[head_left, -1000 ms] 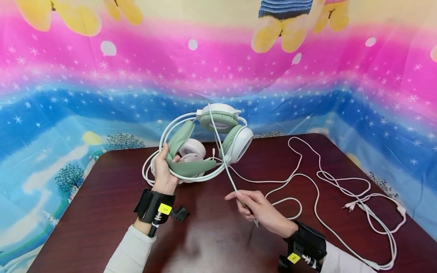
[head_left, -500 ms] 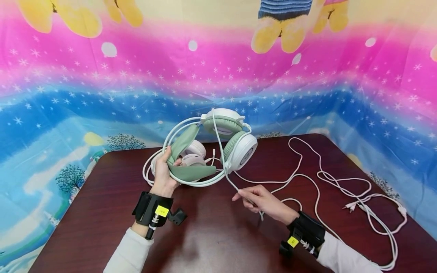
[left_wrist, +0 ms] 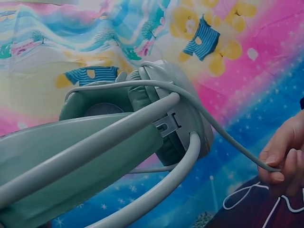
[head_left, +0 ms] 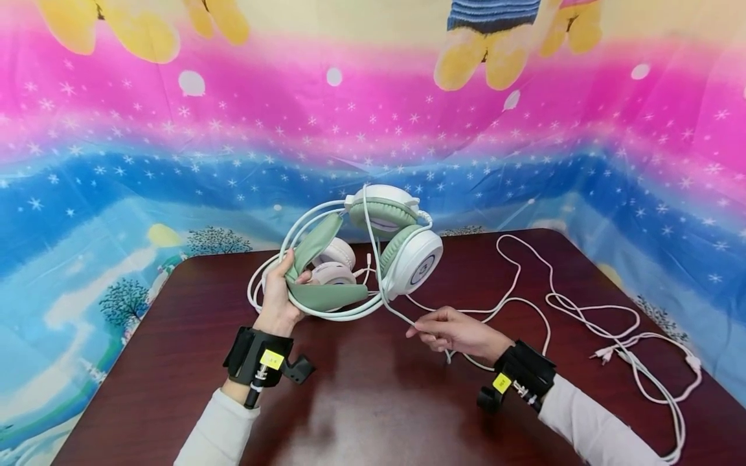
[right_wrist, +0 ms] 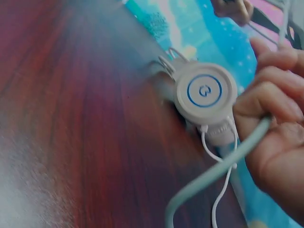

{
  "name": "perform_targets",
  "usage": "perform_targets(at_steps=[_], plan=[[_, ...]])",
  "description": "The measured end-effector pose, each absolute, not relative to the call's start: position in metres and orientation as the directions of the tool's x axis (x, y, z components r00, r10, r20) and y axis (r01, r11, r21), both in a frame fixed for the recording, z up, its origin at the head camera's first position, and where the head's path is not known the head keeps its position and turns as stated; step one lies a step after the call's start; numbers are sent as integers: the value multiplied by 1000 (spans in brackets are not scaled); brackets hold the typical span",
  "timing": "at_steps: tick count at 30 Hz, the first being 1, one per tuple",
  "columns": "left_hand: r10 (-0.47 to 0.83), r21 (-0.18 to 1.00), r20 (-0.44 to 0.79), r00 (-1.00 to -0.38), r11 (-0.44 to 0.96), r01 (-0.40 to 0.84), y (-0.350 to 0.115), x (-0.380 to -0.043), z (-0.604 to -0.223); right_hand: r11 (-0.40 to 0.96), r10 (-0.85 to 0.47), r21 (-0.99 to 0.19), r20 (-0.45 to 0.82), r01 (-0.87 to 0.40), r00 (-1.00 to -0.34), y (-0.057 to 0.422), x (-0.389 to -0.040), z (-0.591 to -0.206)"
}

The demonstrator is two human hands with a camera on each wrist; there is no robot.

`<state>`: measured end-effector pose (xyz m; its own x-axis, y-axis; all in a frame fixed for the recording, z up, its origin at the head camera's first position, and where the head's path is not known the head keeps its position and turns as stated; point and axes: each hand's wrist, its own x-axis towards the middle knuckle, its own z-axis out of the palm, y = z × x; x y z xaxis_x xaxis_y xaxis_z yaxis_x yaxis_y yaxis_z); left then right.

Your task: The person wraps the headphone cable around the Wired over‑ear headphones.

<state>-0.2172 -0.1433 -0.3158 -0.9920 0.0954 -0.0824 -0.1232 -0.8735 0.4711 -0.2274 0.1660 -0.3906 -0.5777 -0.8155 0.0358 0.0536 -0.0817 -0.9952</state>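
Head view: The left hand (head_left: 280, 301) grips the green-and-white headphones (head_left: 329, 297) by the top of the band, thumb on the near side. The headphones are held above the table (head_left: 361, 408); their long axis runs from the left hand rightward and away, with the ear cups (head_left: 421, 262) at the far end. The right hand (head_left: 454, 331) is the nearer of the two to these cups and sits below and to their right. It pinches the headphone cord (head_left: 399, 314), which crosses the near cup before angling down to the fingertips. A second pair of headphones (head_left: 333, 273) lies behind the band.

Compared with one second earlier, the right hand is farther from the viewer, and the cord, then straight and steep, now bends and meets the fingers at a shallower angle. The near cup shows more of its outer face. The left grip is unchanged.

Left wrist view: The cord passes over the ear cup and descends right to the right hand's thumb and finger. The left hand's own grip cannot be told here.

Right wrist view: The fingers curl around the cord, which leaves the palm toward the lower left.
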Motion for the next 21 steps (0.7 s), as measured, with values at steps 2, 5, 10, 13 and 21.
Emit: perform_targets(at_steps=[2,5,10,13,21], plan=[[111,451,-79,-991,-882,-134,-145,-217,-316,-91,-829,-993,34,74,-559,169,-232,-392],[128,440,-73,-989,-886,-147,-147,-217,-317,-60,-836,-994,1,89,-549,173,-238,-393],[172,423,-77,-982,-886,-189,-149,-217,-318,119,-801,-991,-129,57,-584,174,-243,-393],[195,425,-62,-979,-882,-203,-150,-217,-317,196,-765,-980,-171,28,-620,173,-246,-392],[255,444,-35,-966,-862,-243,-156,-217,-320,98,-780,-990,-141,104,-609,182,-265,-392]])
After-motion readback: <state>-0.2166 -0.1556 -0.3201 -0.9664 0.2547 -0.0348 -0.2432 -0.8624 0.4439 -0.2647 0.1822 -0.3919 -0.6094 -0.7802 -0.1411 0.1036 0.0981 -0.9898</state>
